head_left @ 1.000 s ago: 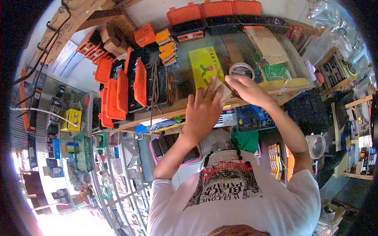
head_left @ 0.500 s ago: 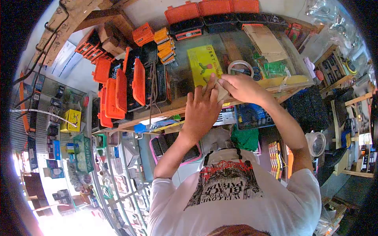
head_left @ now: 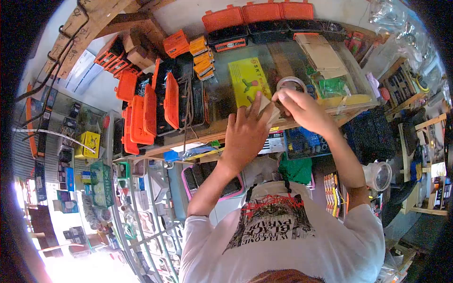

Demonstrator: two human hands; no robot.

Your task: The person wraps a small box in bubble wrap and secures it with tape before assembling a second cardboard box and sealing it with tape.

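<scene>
risk 1: small tan cardboard piece (head_left: 265, 104) is pinched only at its edges over the front edge of the glass counter top (head_left: 358, 70); my read is a slack grip drops it off that edge into the clutter below.
risk 2: tape roll (head_left: 291, 83) sits just beyond the right hand; a knuckle nudge could likely push it toward the scissors (head_left: 309, 88).
left hand: left hand (head_left: 246, 133) is flat, fingers spread and pointing up, fingertips against the cardboard's lower left side.
right hand: right hand (head_left: 302, 108) is curled, thumb and fingers closed on the cardboard's right edge; exact contact partly hidden.
thing location: near the front edge of the counter top, between both hands, just below the yellow-green box (head_left: 248, 80).
thing look: pale tan, thin, flat, one corner pointing up; looks light and bendable. Can't tell if it's a folded box or a single sheet.
surroundings: orange cases (head_left: 150, 111) toward the left edge, brown carton (head_left: 321, 53) toward the back right.
</scene>
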